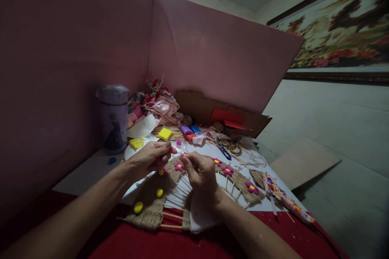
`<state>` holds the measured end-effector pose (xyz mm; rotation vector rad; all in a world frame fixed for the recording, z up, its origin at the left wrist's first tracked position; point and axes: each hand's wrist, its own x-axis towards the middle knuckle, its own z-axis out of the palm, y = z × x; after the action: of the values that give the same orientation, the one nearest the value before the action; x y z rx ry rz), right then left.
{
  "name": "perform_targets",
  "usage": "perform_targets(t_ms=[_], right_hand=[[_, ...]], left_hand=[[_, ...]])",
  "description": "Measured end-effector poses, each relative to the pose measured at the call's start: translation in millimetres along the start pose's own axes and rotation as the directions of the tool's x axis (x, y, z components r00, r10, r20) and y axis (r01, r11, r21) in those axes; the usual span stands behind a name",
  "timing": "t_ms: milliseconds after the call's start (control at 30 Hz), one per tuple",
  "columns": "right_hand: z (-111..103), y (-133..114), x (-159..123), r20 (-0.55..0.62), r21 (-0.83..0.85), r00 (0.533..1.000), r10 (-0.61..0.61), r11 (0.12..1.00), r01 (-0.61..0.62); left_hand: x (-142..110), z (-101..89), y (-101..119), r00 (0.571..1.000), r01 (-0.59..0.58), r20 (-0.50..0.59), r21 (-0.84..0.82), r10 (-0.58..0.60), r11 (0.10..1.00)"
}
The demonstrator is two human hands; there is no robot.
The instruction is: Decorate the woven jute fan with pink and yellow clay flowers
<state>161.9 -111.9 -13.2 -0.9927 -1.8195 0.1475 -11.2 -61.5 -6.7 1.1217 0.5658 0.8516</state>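
Note:
My left hand (pixel 153 156) is closed in a pinch, with a small bit of magenta modelling clay (pixel 172 149) showing at the fingertips. My right hand (pixel 203 174) is also pinched closed, close to the left fingertips; what it holds, if anything, is hidden. Beneath both hands lies a fan-shaped piece (pixel 146 210) woven of twine over thin sticks. Magenta clay flowers with yellow centres, such as one flower (pixel 227 170), run along its curved band. On its left part sit flat yellow clay discs (pixel 138 207). A magenta clay lump (pixel 178 142) rests on clear plastic behind the hands.
Yellow (pixel 165 134), purple (pixel 185 129) and blue clay packs lie behind. Scissors (pixel 223 149) and twine are at the back right, a flower-patterned glue gun (pixel 285 198) at the right edge. A lilac canister (pixel 114 119) stands left, before pink panels (pixel 212 52).

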Motion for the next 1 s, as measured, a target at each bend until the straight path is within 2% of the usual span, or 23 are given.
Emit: perform_targets(t_ms=[133, 333, 433, 567, 700, 867, 933, 1000], right_hand=[[0, 0, 0, 0.012, -0.005, 1.0, -0.003, 1.0, 0.003], [0, 1, -1, -0.004, -0.036, 1.0, -0.03, 0.999, 0.03], [0, 3, 0, -0.021, -0.053, 0.997, -0.07, 0.996, 0.069], [1, 5, -1, -0.023, -0.054, 0.995, -0.101, 0.994, 0.1], [1, 4, -2, -0.015, -0.065, 0.992, -0.126, 0.99, 0.125], [1, 4, -2, 0.001, -0.105, 0.987, -0.163, 0.981, 0.163], [1, 4, -3, 0.008, -0.13, 0.986, -0.167, 0.977, 0.167], [2, 5, -3, 0.019, -0.146, 0.986, -0.168, 0.975, 0.169]], left_hand=[[-3, 1.6, 3, 1.0, 0.007, -0.005, -0.022, -0.007, 1.0], [-4, 5.2, 9, 0.994, -0.032, -0.106, -0.028, 0.029, 0.999], [-3, 3.1, 11, 0.994, -0.054, -0.101, -0.015, 0.052, 0.998], [-7, 0.4, 16, 0.983, -0.029, -0.177, 0.121, 0.05, 0.992], [-23, 0.7, 18, 0.96, 0.044, -0.277, 0.277, 0.036, 0.96], [-44, -1.0, 1, 0.905, 0.14, -0.423, 0.4, 0.047, 0.906], [-48, -2.7, -7, 0.895, 0.144, -0.442, 0.399, 0.053, 0.906], [-50, -4.6, -14, 0.903, 0.143, -0.422, 0.468, 0.078, 0.872]])
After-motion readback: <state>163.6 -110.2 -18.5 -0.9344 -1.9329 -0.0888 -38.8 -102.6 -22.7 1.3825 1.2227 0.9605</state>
